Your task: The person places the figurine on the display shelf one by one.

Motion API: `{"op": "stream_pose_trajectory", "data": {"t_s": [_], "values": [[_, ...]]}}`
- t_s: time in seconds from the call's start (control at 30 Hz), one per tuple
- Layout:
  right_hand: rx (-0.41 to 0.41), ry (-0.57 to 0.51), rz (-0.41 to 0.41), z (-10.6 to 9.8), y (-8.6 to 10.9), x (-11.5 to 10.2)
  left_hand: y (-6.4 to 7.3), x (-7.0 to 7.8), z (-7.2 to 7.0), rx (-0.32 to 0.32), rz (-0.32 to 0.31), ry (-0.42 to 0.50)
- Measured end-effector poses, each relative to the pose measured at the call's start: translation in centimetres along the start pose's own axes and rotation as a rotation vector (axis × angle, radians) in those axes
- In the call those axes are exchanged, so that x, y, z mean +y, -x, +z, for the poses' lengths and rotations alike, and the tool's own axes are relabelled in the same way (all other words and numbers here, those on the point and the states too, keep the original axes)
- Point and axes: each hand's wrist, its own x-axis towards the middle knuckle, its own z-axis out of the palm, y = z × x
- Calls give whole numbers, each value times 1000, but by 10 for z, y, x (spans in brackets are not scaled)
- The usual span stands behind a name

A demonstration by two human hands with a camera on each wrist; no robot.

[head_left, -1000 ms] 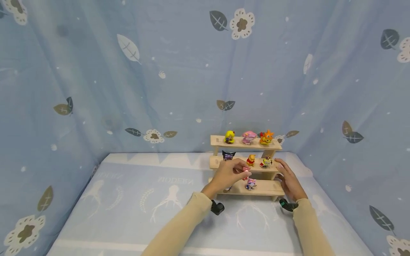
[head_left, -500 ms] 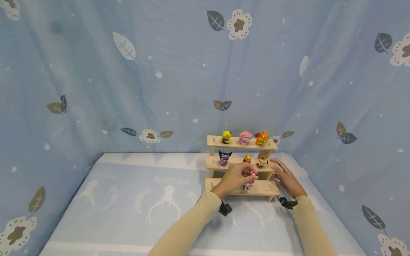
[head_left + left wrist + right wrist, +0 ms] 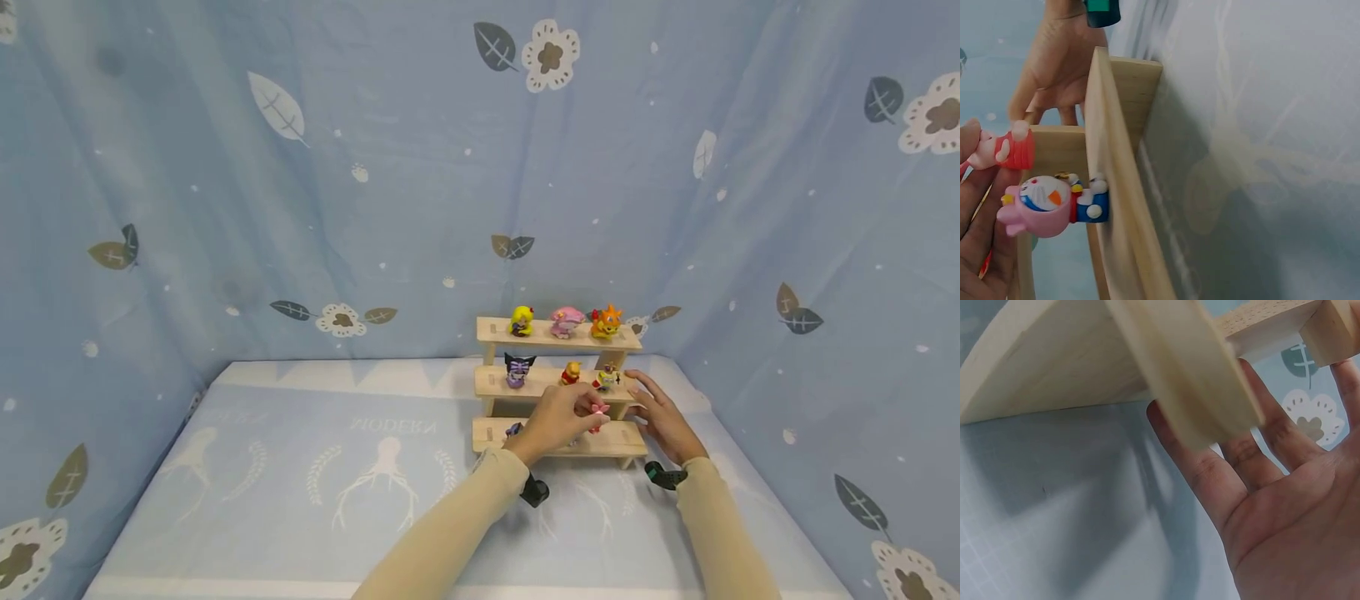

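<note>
My left hand [image 3: 558,419] pinches a small pink pig figurine [image 3: 1013,150] in a red outfit by its head, just above the bottom step of a wooden three-step display stand [image 3: 617,437]. In the left wrist view, a pink-hooded figurine [image 3: 1047,203] with a blue body stands on that step beside my fingers. In the head view my hand mostly hides it. At the stand's right end is my right hand [image 3: 666,423], its fingers extended around the ends of the boards. The right wrist view shows its fingers [image 3: 1210,475] against the wood, gripping no figurine.
Three figurines stand on the top step: a yellow-haired one [image 3: 521,321], a pink one [image 3: 566,322] and an orange one [image 3: 606,322]. The middle step bears a black-eared purple figurine [image 3: 517,372], a red-and-yellow bear [image 3: 572,373] and a crowned figurine [image 3: 606,377]. Another dark figurine [image 3: 513,431] is partly hidden below.
My left hand has carried the pig figurine rightward along the bottom step, past the hooded figurine. My right hand stays at the stand's right end. The head view has shifted slightly.
</note>
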Motion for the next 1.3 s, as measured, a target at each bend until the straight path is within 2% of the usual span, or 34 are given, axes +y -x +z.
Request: {"op": "stream_pose_trajectory", "data": {"t_s": [0.27, 0.4, 0.5, 0.63, 0.83, 1.07, 1.3], "values": [[23, -25, 23, 2, -2, 0, -2, 1, 8, 14, 13, -25], [12, -49, 33, 5, 1, -2, -3, 0, 13, 14, 15, -75], [10, -56, 41, 10, 7, -12, -5, -1, 15, 16, 17, -124], [12, -59, 46, 15, 14, -22, -6, 0, 18, 8, 32, -143], [-1, -79, 42, 15, 13, -22, -7, -4, 21, -14, 26, -198], [22, -73, 44, 9, 2, -6, -9, -11, 25, -4, 16, -180], [42, -56, 29, 8, -3, 2, -10, -14, 29, 7, -35, -148]]}}
